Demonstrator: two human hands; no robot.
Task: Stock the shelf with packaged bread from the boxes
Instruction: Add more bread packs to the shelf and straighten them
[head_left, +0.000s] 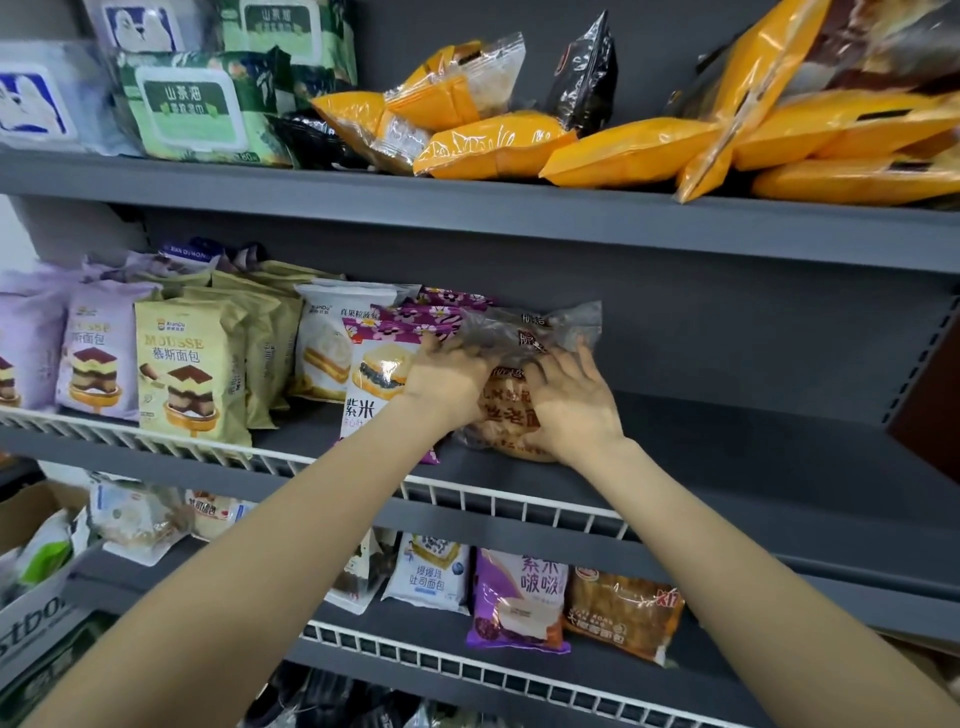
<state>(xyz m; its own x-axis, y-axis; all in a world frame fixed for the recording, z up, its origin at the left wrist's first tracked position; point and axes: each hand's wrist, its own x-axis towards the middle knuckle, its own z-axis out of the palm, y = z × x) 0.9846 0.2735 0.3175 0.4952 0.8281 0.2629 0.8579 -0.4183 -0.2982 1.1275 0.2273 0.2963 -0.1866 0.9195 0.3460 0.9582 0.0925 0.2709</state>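
Observation:
A clear-wrapped brown bread pack (511, 410) stands on the middle grey shelf (727, 441), just right of the purple flowered bread packs (387, 364). My left hand (447, 382) grips its left side, fingers curled into the plastic. My right hand (569, 400) holds its right side, fingers spread and bent over the wrapper. The pack's top (540, 325) leans back toward the shelf wall. Further left on the same shelf stand yellow-green mousse bread packs (189, 364) and pale purple ones (96, 358).
The top shelf holds orange snack bags (639, 150) and green wipe packs (192, 109). The lower shelf carries several bread packs (519, 597) behind a white wire rail (519, 501). An open cardboard box (36, 587) sits at lower left. Right of the held pack the middle shelf shows bare grey surface.

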